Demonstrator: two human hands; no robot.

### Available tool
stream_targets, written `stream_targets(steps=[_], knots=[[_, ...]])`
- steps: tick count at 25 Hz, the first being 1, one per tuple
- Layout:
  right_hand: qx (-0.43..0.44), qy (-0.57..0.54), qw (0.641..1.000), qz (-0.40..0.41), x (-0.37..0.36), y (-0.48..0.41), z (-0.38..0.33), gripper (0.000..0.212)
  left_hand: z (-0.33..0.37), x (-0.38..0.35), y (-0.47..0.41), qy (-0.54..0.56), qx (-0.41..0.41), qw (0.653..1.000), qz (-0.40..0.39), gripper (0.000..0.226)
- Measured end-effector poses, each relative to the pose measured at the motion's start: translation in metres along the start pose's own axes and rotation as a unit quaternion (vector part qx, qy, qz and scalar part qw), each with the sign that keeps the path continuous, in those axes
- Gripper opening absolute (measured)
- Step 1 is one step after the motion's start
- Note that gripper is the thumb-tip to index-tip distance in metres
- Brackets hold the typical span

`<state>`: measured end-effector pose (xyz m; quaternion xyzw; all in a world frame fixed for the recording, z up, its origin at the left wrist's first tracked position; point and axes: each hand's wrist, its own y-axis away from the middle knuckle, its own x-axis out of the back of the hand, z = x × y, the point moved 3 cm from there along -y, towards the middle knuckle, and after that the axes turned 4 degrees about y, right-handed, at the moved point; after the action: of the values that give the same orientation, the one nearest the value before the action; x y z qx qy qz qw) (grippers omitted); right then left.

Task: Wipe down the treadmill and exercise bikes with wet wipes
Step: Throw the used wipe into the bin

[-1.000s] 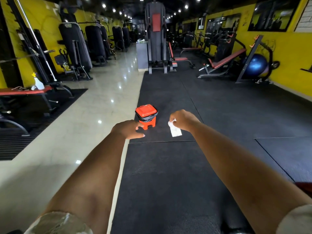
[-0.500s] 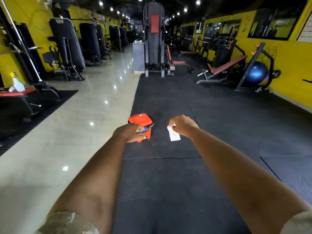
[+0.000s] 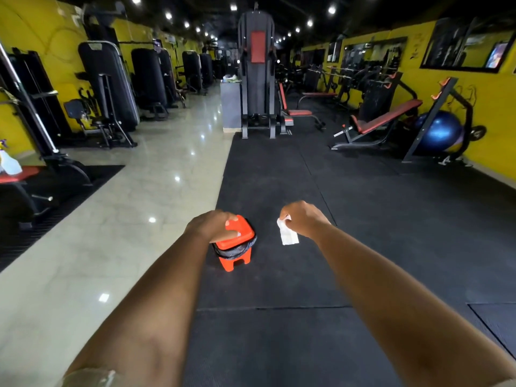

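A small orange bin with a black liner stands on the black rubber mat, close in front of me. My left hand grips its orange lid at the near left edge, thumb on top, and the lid sits tilted. To the right of the bin, my right hand pinches a crumpled white wet wipe, which hangs down above the mat. No treadmill or exercise bike can be made out.
Black weight machines line the yellow left wall beside a glossy tiled aisle. A tall black machine stands ahead. Red benches and a blue ball are at the right. A spray bottle sits far left.
I have come closer to the orange bin. My left hand went from beside the bin to gripping its lid, which now tilts. My right hand still holds the wipe.
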<state>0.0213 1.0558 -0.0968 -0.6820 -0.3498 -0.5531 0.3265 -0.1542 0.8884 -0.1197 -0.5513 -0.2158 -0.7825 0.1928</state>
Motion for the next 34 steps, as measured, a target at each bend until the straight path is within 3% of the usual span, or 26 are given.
stream_targets(steps=[5,20,34], knots=[[0.003,-0.002,1.000,0.006,-0.004,-0.089,0.030,0.038,0.012,0.015,-0.089,0.000,-0.016,1.000,0.023,0.055],[0.119,0.063,0.991,-0.014,-0.008,-0.405,0.140,0.037,0.000,0.034,-0.382,0.015,0.073,0.997,0.037,0.055],[0.178,0.062,0.981,-0.054,-0.079,-0.617,0.115,0.034,-0.108,0.028,-0.536,0.027,0.147,0.988,0.042,0.057]])
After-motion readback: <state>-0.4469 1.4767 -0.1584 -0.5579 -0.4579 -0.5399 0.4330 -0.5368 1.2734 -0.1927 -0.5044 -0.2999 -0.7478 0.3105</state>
